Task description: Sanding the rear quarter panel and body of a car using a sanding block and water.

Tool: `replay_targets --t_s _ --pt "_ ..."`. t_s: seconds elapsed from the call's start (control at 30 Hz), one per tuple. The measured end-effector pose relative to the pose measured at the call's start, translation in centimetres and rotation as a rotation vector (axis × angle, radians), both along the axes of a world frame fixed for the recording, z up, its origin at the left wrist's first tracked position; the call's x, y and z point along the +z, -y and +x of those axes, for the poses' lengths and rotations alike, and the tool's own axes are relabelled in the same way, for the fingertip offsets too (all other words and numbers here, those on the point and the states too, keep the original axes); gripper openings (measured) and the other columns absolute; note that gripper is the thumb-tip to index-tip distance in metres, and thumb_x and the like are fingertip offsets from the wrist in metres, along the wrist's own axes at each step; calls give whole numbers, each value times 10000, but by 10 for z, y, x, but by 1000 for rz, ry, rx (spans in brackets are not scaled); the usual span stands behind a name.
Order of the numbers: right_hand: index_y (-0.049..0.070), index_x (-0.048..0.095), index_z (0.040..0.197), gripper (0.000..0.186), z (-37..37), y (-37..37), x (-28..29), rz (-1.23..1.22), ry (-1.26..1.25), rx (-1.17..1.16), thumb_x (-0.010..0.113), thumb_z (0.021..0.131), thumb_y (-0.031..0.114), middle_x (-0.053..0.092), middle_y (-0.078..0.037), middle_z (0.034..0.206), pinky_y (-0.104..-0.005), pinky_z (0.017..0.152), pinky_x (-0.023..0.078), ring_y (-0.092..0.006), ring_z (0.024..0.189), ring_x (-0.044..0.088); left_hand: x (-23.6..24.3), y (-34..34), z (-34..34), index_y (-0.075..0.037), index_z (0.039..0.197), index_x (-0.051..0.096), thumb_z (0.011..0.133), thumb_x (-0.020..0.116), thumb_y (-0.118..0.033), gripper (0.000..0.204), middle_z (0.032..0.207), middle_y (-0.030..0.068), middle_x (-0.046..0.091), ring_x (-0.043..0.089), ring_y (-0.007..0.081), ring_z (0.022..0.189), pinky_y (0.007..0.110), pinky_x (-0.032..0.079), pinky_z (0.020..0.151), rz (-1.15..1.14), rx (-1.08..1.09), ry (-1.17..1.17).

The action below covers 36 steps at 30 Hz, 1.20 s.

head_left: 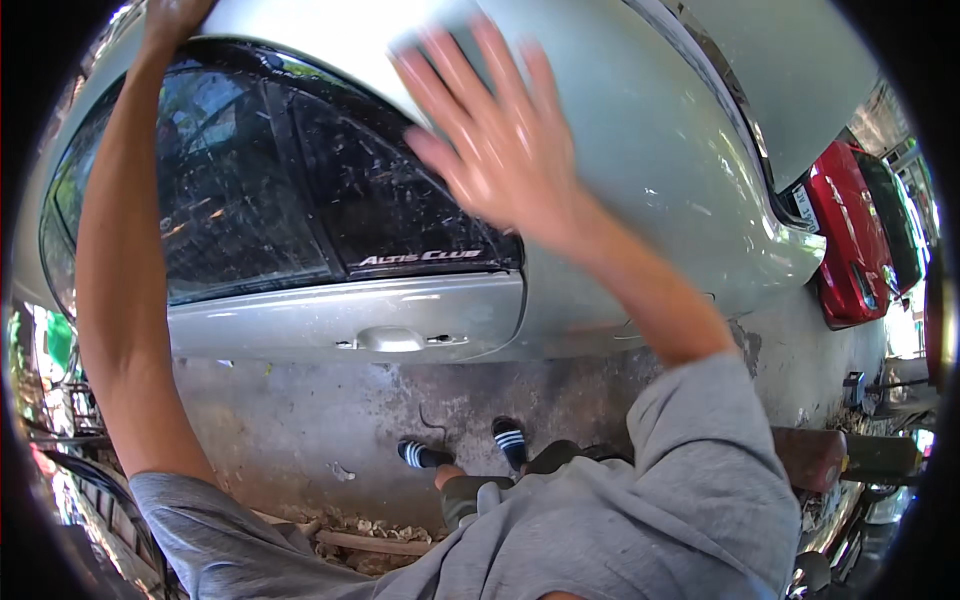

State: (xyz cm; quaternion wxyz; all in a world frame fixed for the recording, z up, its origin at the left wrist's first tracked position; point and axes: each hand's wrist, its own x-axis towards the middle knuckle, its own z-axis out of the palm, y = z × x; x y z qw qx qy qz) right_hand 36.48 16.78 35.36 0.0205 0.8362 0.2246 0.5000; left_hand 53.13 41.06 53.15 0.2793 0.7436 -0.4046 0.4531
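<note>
A pale silver car (640, 170) stands side-on before me, its paint shiny. My right hand (500, 130) is raised over the rear roof pillar, fingers spread and slightly smeared by motion, with nothing in it. Its skin looks wet. Whether the palm touches the paint I cannot tell. Up at the far left, my left hand (178, 14) is at the roof edge above the dark side window (220, 190), and the picture's rim cuts off its fingers. Below the window, a door handle (390, 340) sits in the silver door.
A red car (850, 235) is parked behind at the right. The concrete floor (330, 410) runs along the silver car, with my sandalled feet (510, 442) on it. A wooden strip (375, 544) and dry debris lie close to me. A dark red block-like object (808, 458) is at the right.
</note>
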Motion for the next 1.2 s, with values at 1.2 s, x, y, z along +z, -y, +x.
replay_targets --t_s 1.2 --pt "12 706 1030 251 157 -253 190 255 -52 -135 559 885 157 698 -176 1097 -461 1004 450 -359 1070 639 39 -365 135 -74 1050 686 922 621 -378 336 899 181 718 709 337 861 393 538 760 -86 180 -99"
